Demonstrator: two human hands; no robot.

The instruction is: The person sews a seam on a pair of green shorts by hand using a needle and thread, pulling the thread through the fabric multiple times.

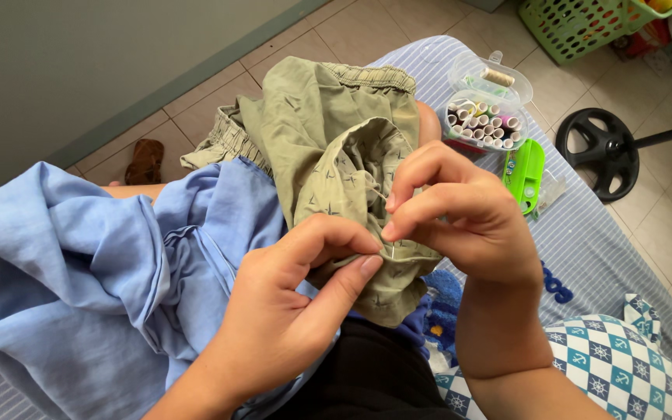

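while the olive-green garment (328,148) lies bunched over the person's lap, both hands work at its lower fold. the left hand (289,311) is closed on the cloth, thumb and forefinger pinching a gathered edge of the green fabric near the middle of the view. the right hand (468,218) is closed too, its fingertips (392,230) pressed together on something thin right at the fabric, just above the left thumb; a pale thread (367,188) runs from there up across the cloth, though whether a needle sits between the fingers is too small to tell. the two hands touch or nearly touch at the pinch point.

the garment has an elastic waistband (371,76) at the far end and a small dark pattern all over. a light blue cloth (79,272) is heaped to the left, partly under the green one and against the left wrist. beyond the hands, on the blue striped bed sheet (593,241), stands a clear plastic sewing box (485,109) filled with thread spools, with a bright green case (524,173) just beside it. a checked pillow (616,365) lies at the lower right. on the tiled floor (663,194) are a black chair base (604,152), a green basket (585,27) and a brown sandal (145,162).
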